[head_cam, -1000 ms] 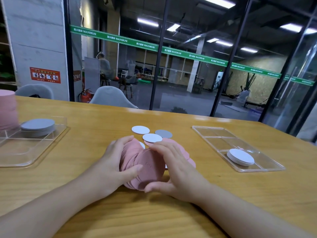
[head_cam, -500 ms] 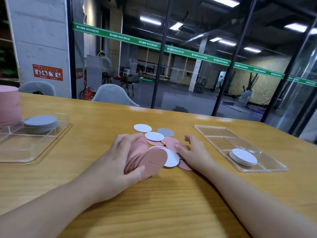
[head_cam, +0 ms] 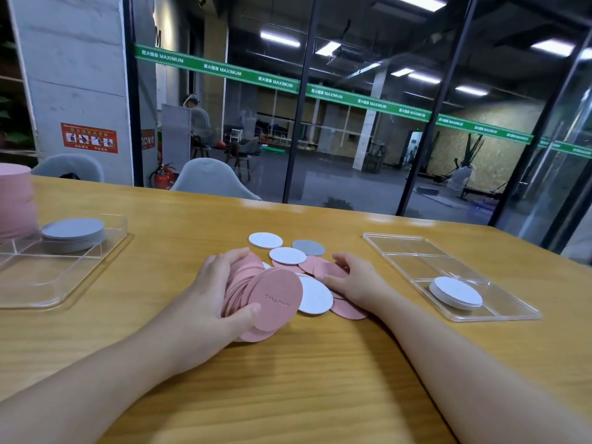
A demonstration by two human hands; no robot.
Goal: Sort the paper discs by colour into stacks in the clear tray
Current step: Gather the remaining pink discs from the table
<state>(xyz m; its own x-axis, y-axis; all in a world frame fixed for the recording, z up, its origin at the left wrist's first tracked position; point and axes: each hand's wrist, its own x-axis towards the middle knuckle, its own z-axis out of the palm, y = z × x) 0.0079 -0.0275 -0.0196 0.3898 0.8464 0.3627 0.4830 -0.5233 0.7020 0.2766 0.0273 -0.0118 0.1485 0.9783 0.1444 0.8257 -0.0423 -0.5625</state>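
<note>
- Head view: the left hand grips a fanned bundle of pink discs, thumb curled over the near edge and fingers wrapped over the top, with the bundle's lower edge resting on the wooden table.
- The front disc of that bundle stands tilted on edge, its face showing a small embossed mark that is too small to read.
- The right hand lies low over loose pink discs on the table, fingers loosely curved and touching them; whether it pinches one cannot be told.
- A large white disc lies flat between the two hands, partly covering pink discs beneath it.
- Beyond the hands, two more white discs and one grey disc lie flat on the table, close together.
- On the right, a clear tray with divided compartments holds a short stack of white discs in its nearest compartment.
- On the left, a second clear tray holds a stack of grey discs in a far compartment, and a tall pink stack stands at the frame's left edge, just beside the grey one.
- Behind the table are grey chairs, a red fire extinguisher and a glass wall with a green banner.
</note>
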